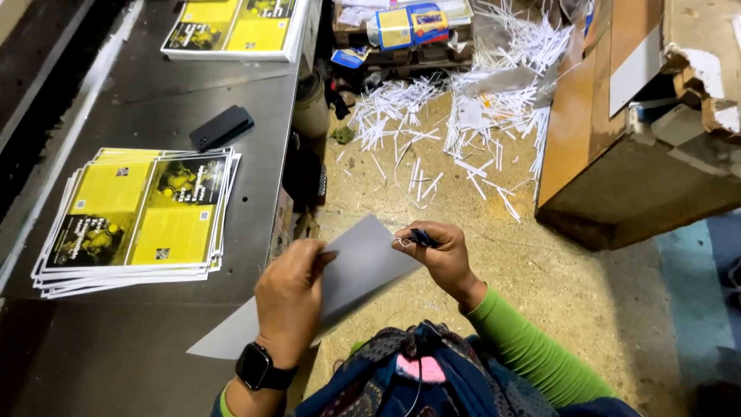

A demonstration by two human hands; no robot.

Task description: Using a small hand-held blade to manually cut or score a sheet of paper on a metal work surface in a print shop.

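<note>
The fingers of the left hand are closed around the near edge of a grey sheet, with the thumb pressed on its upper face. The fingers of the right hand are curled and pinched on the far corner of the same sheet; a small dark blue object is also held between these fingers, and its kind cannot be told. The sheet is held tilted between the two hands, partly over the edge of the grey metal table and partly over the floor. A black smartwatch is worn on the left wrist, and a green sleeve covers the right forearm.

On the table, to the left of the hands, a fanned stack of yellow-and-black printed sheets is laid flat. Beyond it, a black phone is placed, well apart from the hands. A second stack of yellow printed sheets is located at the far end of the table. White paper strips are scattered on the floor beyond the hands, beside a torn cardboard box.
</note>
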